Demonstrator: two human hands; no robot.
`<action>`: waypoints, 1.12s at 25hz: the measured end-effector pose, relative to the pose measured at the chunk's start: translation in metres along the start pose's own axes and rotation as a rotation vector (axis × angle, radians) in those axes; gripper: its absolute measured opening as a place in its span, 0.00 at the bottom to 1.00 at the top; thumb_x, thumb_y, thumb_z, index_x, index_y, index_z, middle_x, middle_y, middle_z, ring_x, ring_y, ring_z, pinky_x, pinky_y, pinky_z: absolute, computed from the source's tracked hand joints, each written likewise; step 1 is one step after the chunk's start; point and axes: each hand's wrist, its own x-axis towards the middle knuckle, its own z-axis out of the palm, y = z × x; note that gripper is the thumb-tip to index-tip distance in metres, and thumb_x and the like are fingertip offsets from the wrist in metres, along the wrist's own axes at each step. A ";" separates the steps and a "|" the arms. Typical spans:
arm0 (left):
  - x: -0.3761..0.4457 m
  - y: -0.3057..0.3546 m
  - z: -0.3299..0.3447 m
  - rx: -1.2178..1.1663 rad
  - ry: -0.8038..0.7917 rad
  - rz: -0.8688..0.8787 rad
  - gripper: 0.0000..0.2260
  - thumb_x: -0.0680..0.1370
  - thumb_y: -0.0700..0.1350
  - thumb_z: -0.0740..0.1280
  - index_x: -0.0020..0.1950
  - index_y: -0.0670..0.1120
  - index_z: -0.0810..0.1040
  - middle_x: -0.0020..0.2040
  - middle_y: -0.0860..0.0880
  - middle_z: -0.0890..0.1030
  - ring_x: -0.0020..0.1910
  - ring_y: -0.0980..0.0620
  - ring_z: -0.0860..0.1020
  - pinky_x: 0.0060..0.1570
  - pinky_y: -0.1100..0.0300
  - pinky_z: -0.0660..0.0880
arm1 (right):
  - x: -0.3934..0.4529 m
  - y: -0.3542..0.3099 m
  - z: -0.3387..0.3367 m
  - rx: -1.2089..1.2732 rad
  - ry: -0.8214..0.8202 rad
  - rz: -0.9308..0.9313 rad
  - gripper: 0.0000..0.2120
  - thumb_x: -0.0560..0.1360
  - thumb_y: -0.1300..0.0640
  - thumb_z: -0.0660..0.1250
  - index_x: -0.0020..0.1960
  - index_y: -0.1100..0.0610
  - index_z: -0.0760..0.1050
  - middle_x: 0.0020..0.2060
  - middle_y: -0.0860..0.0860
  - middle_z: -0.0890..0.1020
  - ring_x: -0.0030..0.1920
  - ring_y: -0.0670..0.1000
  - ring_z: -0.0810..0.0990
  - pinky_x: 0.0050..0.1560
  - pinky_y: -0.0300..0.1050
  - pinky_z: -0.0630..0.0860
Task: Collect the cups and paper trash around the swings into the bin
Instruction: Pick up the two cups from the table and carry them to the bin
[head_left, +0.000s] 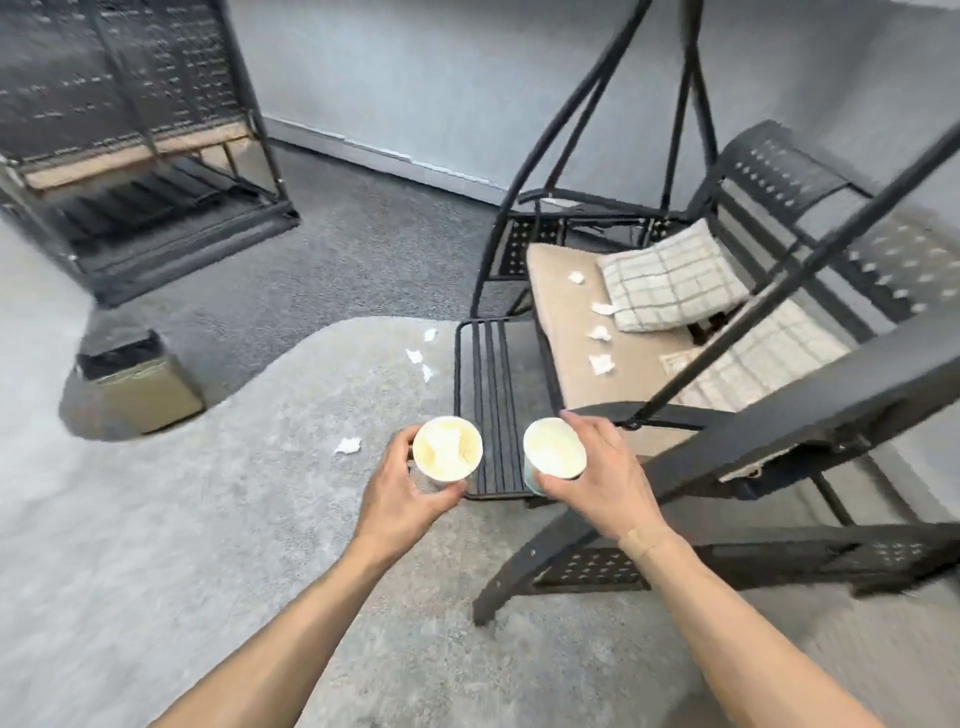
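Note:
My left hand (402, 491) grips a white paper cup (448, 448) with crumpled paper inside it. My right hand (597, 475) grips a second white paper cup (554, 448), which looks empty. Both cups are upright and held side by side over the swing's black side shelf (491, 405). The bin (140, 382), a tan box with a black liner, stands on the floor to the far left. Crumpled paper scraps lie on the rug (347, 445) (415, 356) and on the swing's beige seat cushion (600, 364) (575, 277).
A black metal swing bench (779, 171) with a checked pillow (670, 280) fills the right side; its slanted frame legs (597, 525) cross in front of me. A second dark swing (130, 156) stands at the back left. Light grey rug (208, 545) covers the near floor.

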 end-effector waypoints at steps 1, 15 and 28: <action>0.005 -0.014 -0.029 0.012 0.039 -0.015 0.32 0.65 0.51 0.79 0.62 0.61 0.65 0.56 0.62 0.73 0.57 0.55 0.74 0.56 0.56 0.73 | 0.016 -0.025 0.020 0.001 -0.026 -0.042 0.39 0.66 0.44 0.74 0.73 0.51 0.63 0.63 0.48 0.70 0.64 0.51 0.70 0.62 0.45 0.68; 0.030 -0.150 -0.300 0.125 0.487 -0.247 0.33 0.65 0.56 0.79 0.62 0.62 0.64 0.59 0.60 0.74 0.58 0.54 0.74 0.56 0.54 0.74 | 0.140 -0.290 0.233 0.079 -0.270 -0.451 0.37 0.64 0.42 0.75 0.69 0.47 0.65 0.63 0.47 0.70 0.65 0.50 0.68 0.58 0.45 0.68; 0.158 -0.209 -0.407 0.113 0.682 -0.442 0.34 0.66 0.56 0.78 0.66 0.58 0.64 0.59 0.57 0.76 0.59 0.56 0.73 0.54 0.60 0.69 | 0.326 -0.399 0.349 0.146 -0.377 -0.667 0.36 0.65 0.44 0.75 0.69 0.49 0.65 0.61 0.48 0.70 0.63 0.50 0.68 0.56 0.47 0.70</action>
